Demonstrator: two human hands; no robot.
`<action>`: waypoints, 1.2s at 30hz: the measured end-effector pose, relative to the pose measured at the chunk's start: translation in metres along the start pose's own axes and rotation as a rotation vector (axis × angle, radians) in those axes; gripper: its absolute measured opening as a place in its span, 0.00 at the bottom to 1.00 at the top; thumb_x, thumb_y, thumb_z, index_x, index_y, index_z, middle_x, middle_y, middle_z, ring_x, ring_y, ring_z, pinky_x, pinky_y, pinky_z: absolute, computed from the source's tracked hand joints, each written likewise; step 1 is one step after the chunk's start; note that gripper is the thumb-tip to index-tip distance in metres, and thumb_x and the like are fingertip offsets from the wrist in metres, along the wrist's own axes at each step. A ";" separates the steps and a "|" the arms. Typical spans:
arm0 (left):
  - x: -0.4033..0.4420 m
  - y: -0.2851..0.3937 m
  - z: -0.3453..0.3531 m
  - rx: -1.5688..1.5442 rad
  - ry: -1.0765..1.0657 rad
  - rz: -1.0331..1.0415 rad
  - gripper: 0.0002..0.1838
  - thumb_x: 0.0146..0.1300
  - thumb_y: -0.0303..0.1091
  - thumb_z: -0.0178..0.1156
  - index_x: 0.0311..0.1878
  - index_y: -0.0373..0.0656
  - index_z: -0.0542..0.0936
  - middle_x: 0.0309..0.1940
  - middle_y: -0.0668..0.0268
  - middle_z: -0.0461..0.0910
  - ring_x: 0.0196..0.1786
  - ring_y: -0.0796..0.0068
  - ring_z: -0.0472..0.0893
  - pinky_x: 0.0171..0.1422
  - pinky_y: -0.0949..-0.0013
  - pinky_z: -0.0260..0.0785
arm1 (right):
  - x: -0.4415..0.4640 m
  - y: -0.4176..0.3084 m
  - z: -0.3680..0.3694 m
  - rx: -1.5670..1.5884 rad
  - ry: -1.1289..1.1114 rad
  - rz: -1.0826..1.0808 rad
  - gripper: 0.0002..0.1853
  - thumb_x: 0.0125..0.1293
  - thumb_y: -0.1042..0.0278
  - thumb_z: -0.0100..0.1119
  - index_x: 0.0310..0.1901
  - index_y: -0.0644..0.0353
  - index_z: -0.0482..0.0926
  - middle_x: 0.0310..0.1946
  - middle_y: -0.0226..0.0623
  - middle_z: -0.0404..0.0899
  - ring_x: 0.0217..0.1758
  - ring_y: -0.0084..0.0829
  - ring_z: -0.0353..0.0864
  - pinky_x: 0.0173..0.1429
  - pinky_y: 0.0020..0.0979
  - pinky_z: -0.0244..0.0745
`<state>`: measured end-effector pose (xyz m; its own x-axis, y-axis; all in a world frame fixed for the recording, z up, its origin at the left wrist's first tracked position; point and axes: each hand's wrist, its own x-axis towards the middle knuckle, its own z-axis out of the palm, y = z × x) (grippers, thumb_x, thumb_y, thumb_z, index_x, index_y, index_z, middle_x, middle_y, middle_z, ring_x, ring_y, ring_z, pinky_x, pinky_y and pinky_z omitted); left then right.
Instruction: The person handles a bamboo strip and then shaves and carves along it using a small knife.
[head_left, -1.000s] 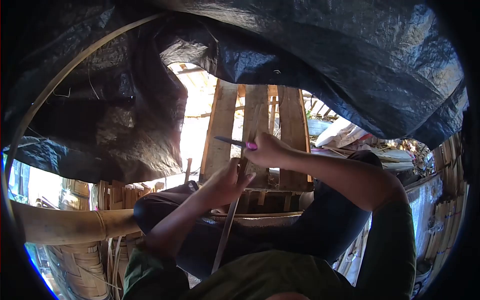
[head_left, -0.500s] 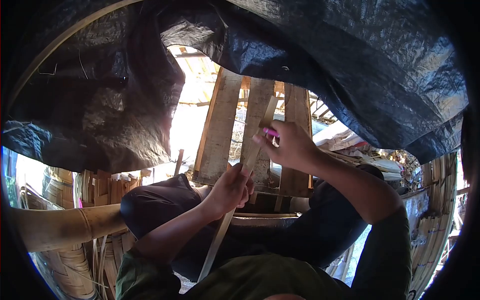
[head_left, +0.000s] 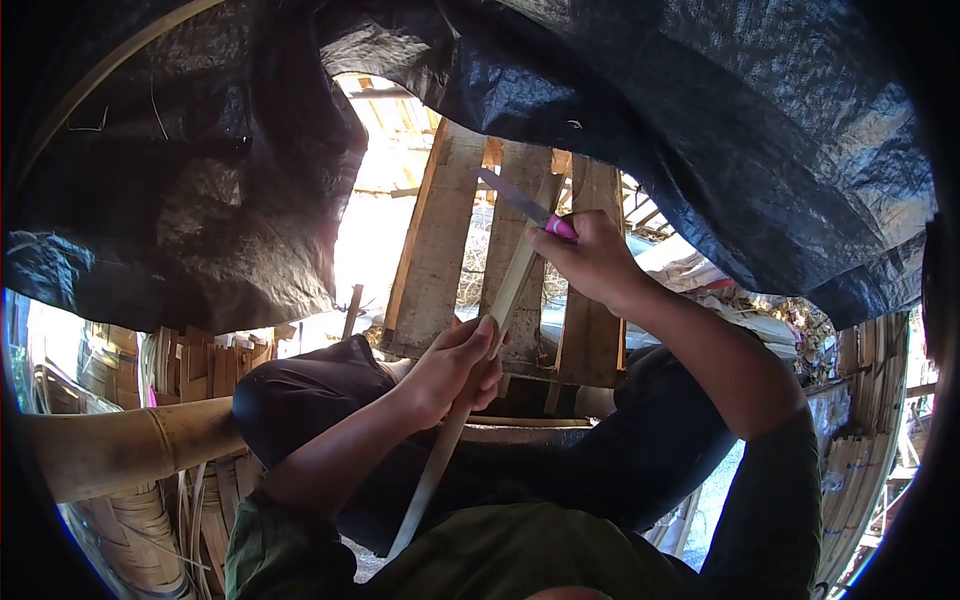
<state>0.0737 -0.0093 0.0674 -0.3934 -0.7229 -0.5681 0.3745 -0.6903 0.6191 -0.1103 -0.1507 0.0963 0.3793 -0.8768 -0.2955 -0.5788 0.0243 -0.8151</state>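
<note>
A long, pale bamboo strip [head_left: 513,285] slants from near my lap up toward the wooden slats. My left hand [head_left: 457,370] is wrapped round it at about its middle, thumb lying along the top. In my right hand [head_left: 592,258] is a knife [head_left: 522,203] with a pink handle. Its blade points up and to the left, crossing the upper part of the strip. My right fingers are close beside the strip; whether the blade touches it I cannot tell.
Wooden slats [head_left: 440,235] stand in front of my legs. Dark plastic sheeting [head_left: 700,130] hangs overhead and to both sides. A thick bamboo pole [head_left: 130,450] lies at my left knee, with woven bamboo [head_left: 130,530] below it. Split bamboo pieces [head_left: 860,470] are at the right.
My right hand has moved up and slightly right along the strip, and the knife blade has swung into plain view. My left hand still grips the strip, slightly shifted.
</note>
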 end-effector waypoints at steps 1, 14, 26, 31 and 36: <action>0.002 0.002 0.006 0.152 0.076 0.038 0.22 0.78 0.51 0.44 0.52 0.38 0.69 0.25 0.66 0.72 0.23 0.79 0.75 0.24 0.74 0.68 | 0.001 0.000 0.000 -0.017 0.042 -0.005 0.21 0.67 0.55 0.63 0.22 0.62 0.74 0.15 0.27 0.69 0.21 0.18 0.68 0.28 0.32 0.64; 0.008 -0.029 0.012 0.876 0.288 0.505 0.12 0.76 0.33 0.48 0.48 0.31 0.72 0.21 0.54 0.74 0.22 0.61 0.79 0.30 0.60 0.67 | 0.012 0.019 -0.001 -0.199 0.153 -0.152 0.16 0.70 0.60 0.59 0.30 0.64 0.76 0.18 0.32 0.72 0.22 0.23 0.72 0.31 0.32 0.66; -0.005 -0.011 0.003 1.004 0.368 0.416 0.14 0.75 0.35 0.47 0.49 0.31 0.74 0.27 0.44 0.78 0.35 0.38 0.80 0.41 0.52 0.69 | -0.032 0.003 -0.004 -0.403 -0.153 -0.294 0.18 0.73 0.57 0.54 0.38 0.68 0.77 0.29 0.49 0.83 0.33 0.45 0.86 0.42 0.40 0.78; -0.004 -0.010 0.004 0.926 0.323 0.372 0.14 0.74 0.38 0.52 0.46 0.33 0.75 0.24 0.52 0.77 0.29 0.56 0.80 0.36 0.58 0.69 | -0.027 0.005 0.005 -0.362 -0.086 -0.181 0.24 0.68 0.49 0.60 0.35 0.69 0.79 0.29 0.49 0.83 0.31 0.42 0.87 0.41 0.39 0.80; 0.000 -0.017 0.002 1.096 0.245 0.456 0.16 0.75 0.41 0.54 0.45 0.35 0.76 0.17 0.64 0.73 0.21 0.77 0.75 0.29 0.66 0.67 | -0.012 0.027 0.020 -0.303 -0.106 0.001 0.25 0.68 0.49 0.61 0.23 0.64 0.76 0.14 0.32 0.72 0.19 0.23 0.71 0.26 0.35 0.67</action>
<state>0.0657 0.0028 0.0583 -0.1965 -0.9615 -0.1923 -0.5187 -0.0645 0.8525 -0.1162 -0.1303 0.0676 0.4423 -0.8215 -0.3598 -0.7619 -0.1326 -0.6339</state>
